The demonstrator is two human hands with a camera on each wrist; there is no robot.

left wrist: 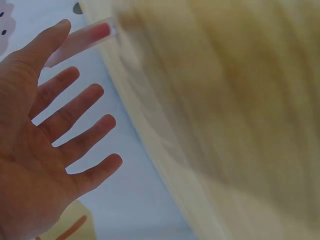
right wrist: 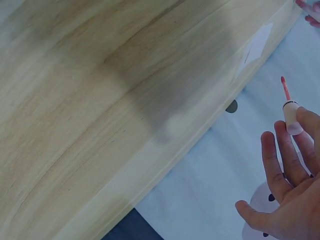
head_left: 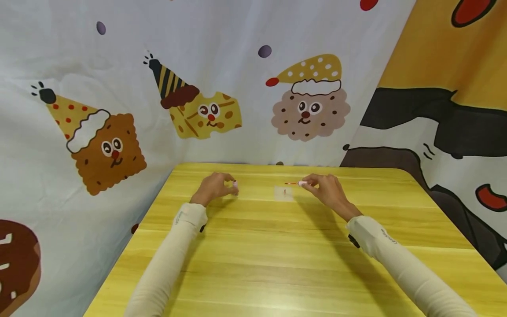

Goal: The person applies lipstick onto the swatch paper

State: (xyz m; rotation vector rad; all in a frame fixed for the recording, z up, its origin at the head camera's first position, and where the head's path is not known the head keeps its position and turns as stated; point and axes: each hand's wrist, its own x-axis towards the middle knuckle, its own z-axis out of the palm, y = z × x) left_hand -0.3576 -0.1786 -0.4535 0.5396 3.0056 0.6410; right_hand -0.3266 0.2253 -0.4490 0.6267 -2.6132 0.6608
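Note:
Between thumb and index finger my left hand [head_left: 214,188] pinches a small clear lip gloss tube [left wrist: 82,42] with red showing toward one end. Its other fingers are spread apart in the left wrist view. On the other side, my right hand [head_left: 328,190] pinches the pale cap of a lip gloss applicator [right wrist: 291,116], whose thin red-tipped wand points left in the head view. A small white sheet [head_left: 279,194] lies on the table between the hands, with a short red streak [head_left: 284,192] on it. The wand is just above and beside the sheet in the head view.
The yellow wood-grain table [head_left: 261,255] stretches out under both forearms. Behind its far edge hangs a white curtain [head_left: 222,35] printed with cartoon biscuits and cheese.

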